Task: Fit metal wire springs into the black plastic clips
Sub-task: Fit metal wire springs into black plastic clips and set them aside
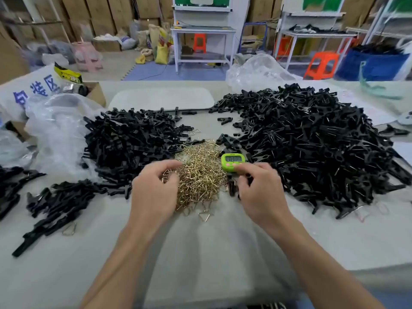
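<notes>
A heap of brass-coloured wire springs point(200, 175) lies in the middle of the grey table point(200, 253). My left hand point(153, 192) is at the heap's left edge, fingers curled into the springs and pinching some. My right hand point(260, 192) is to the right of the heap, fingers curled round a black plastic clip point(231, 186) that sticks out under them. A large pile of black clips point(312, 143) with springs in them fills the right side. Another pile of black clips point(131, 143) lies to the left.
A green digital timer point(233, 161) stands just beyond my right hand. Clear plastic bags point(58, 134) and more black clips point(55, 204) lie at the left. A pale tray point(160, 98) sits at the back. Shelving, stools and cartons stand beyond the table.
</notes>
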`<state>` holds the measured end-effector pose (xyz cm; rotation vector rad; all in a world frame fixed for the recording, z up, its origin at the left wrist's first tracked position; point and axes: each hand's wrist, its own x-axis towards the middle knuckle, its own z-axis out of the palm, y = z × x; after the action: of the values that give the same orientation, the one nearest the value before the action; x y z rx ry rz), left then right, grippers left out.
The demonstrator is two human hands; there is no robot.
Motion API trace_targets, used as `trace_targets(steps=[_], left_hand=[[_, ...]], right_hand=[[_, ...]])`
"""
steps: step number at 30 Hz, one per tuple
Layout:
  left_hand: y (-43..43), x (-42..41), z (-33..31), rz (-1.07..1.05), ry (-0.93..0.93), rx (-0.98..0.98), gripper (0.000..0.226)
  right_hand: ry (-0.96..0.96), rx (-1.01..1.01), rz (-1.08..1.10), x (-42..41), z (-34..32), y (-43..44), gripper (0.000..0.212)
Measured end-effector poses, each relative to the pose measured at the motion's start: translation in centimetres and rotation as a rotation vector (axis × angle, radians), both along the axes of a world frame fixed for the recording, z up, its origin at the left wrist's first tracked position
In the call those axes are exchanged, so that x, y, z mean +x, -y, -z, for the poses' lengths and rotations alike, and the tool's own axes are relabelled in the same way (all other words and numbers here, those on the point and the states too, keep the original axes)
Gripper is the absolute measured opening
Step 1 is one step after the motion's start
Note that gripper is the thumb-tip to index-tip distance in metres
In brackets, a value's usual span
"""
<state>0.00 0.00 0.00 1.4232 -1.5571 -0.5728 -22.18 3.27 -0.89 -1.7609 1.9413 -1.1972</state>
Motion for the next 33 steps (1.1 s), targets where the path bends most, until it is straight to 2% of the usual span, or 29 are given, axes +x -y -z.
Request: trace_targets(steps=[2, 4, 8, 11, 15, 16, 18, 20, 24, 27, 31, 33], left_hand=[[1.7, 0.1, -0.2, -0.113, 0.09, -0.128, 0.034], [3.8, 0.5, -0.4, -0.188, 0.151, -0.214, 0.034], [6.4, 0.9, 0.8, -0.279, 0.236, -0.329, 0.035], [7.1, 0.9, 2.0, -0.27, 0.334, -0.36, 0.035], [7.4, 1.1, 2.7, -0.225, 0.398, -0.271, 0.041], [7.6, 1.2, 2.8, -0.203, 0.433, -0.239, 0.044], [8.2, 1.3, 3.0, -0.149, 0.56, -0.166, 0.048], [8.8, 1.2, 3.3, -0.126, 0.666, -0.079, 0.049], [10.2, 1.0, 3.8, -0.117, 0.753, -0.052, 0.047], [11.7, 0.9, 3.2, -0.101, 0.677, -0.121, 0.031], [11.7, 0.8, 3.3, -0.094, 0.599, -0.292, 0.018], [11.7, 0.5, 2.8, -0.129, 0.519, -0.417, 0.018]], right_hand=[[-0.179, -0.062, 0.118, -0.4, 0.2, 1.4, 0.041], [-0.281, -0.026, 0.157, -1.0, 0.7, 2.7, 0.045], [-0.473, 0.089, 0.105, -2.1, 1.8, 4.1, 0.039], [-0.66, 0.125, 0.055, -1.8, 1.8, 4.4, 0.037], [-0.911, 0.193, 0.013, -1.8, 1.4, 4.6, 0.041], [-0.863, 0.165, 0.064, -1.7, 1.1, 4.6, 0.041], [-0.621, 0.047, 0.141, -0.2, 0.4, 4.9, 0.041], [-0.447, -0.022, 0.073, 2.2, 0.4, 6.0, 0.046], [-0.276, 0.221, -0.227, 5.7, -0.1, 9.5, 0.048], [-0.208, 0.36, -0.326, 6.5, -0.5, 11.9, 0.046], [-0.129, 0.299, -0.318, 5.9, 0.6, 11.8, 0.035], [0.008, 0.24, -0.306, 5.3, 0.6, 11.9, 0.028]])
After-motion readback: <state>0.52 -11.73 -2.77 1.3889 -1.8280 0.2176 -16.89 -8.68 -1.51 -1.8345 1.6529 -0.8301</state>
